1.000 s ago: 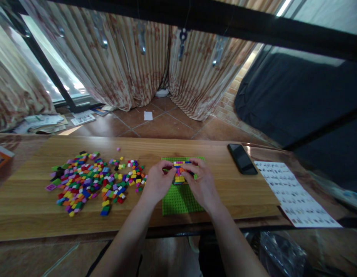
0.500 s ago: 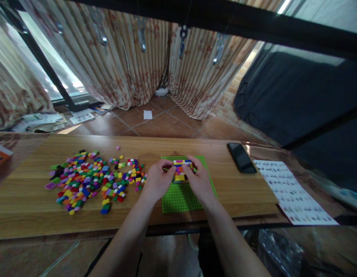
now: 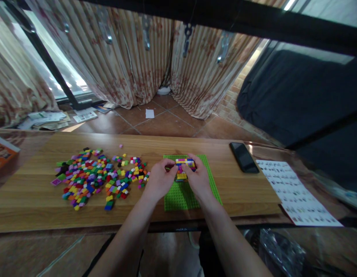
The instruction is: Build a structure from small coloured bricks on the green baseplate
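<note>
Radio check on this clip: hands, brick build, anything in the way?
Left hand and right hand gripping opposite sides of brick block. Block above green baseplate, contact unclear. Fingers partly cover block; loose bricks off left.

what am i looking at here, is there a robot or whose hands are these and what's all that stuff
No robot: these are a person's bare hands, seen by a camera worn on their head, looking forward and down. The left hand and right hand hold a small multicoloured brick build over a green baseplate. On the wooden tabletop, loose bricks lie to the left, a phone to the right; farther right is a printed sheet.
</note>
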Demonstrator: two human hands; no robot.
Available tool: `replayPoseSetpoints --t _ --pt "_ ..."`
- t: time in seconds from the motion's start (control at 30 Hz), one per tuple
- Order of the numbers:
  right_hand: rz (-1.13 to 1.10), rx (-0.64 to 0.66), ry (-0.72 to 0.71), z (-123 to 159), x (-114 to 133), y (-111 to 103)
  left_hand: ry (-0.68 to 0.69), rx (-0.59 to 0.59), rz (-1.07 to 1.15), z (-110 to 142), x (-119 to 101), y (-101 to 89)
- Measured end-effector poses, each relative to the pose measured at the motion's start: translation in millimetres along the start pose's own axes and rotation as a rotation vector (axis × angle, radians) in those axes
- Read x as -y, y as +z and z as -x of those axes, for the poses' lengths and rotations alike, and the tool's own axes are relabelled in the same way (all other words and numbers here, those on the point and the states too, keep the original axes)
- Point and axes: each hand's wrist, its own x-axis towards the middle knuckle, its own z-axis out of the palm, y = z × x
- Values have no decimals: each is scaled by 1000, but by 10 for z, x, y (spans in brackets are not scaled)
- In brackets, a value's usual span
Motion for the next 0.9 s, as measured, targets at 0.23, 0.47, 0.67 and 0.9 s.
replayPoseSetpoints --t 0.23,0.47,0.67,0.9 --pt "-70 13 32 4 38 3 15 2 -18 3 44 -85" --pt "-403 -82 175 -54 56 -113 -5 -143 -72 -131 213 -443" --pt "-442 -182 212 -105 20 -137 -71 -200 -312 -175 373 -873" --pt "-449 -173 200 -83 -9 -109 -84 -90 -394 -74 576 -1144"
